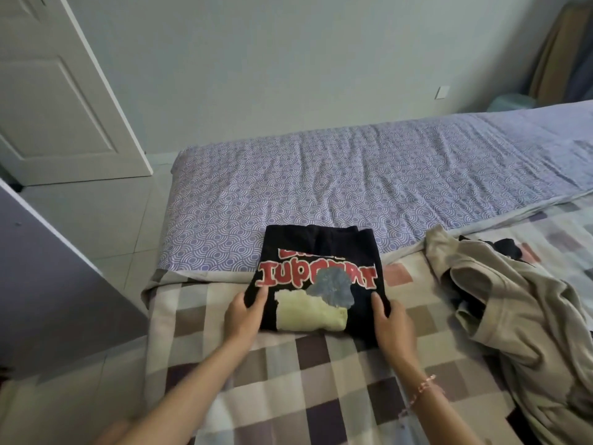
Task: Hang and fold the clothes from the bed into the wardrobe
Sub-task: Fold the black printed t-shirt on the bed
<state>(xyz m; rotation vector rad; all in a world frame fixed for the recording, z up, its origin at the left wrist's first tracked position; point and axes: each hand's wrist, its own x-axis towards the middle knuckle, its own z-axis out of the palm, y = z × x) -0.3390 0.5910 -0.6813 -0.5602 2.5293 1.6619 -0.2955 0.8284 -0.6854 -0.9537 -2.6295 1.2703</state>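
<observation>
Head view, folding stage. A black printed T-shirt (pixel 317 279), already folded into a compact rectangle with its red lettering and pale graphic uppermost, lies on the near part of the bed (pixel 321 175), across the border between the purple patterned sheet (pixel 401 187) and the checked quilt (pixel 321 383). The left hand (pixel 242 316) grips the shirt's left edge, thumb on top and fingers apparently tucked beneath. The right hand (pixel 390 326), with a beaded bracelet (pixel 423 385) at the wrist, holds the right edge the same way. A grip on both sides probably serves to keep the layers stacked so the fold survives lifting.

To the right, apart from the shirt, a crumpled beige garment (pixel 513 316) lies over a dark garment (pixel 507 248); both appear not yet folded or hung. A grey panel (pixel 48 284) at the left may be the wardrobe door, though this cannot be confirmed. A white room door (pixel 57 107) stands beyond it.

Likely next: carry the folded shirt, kept level, towards the wardrobe.
</observation>
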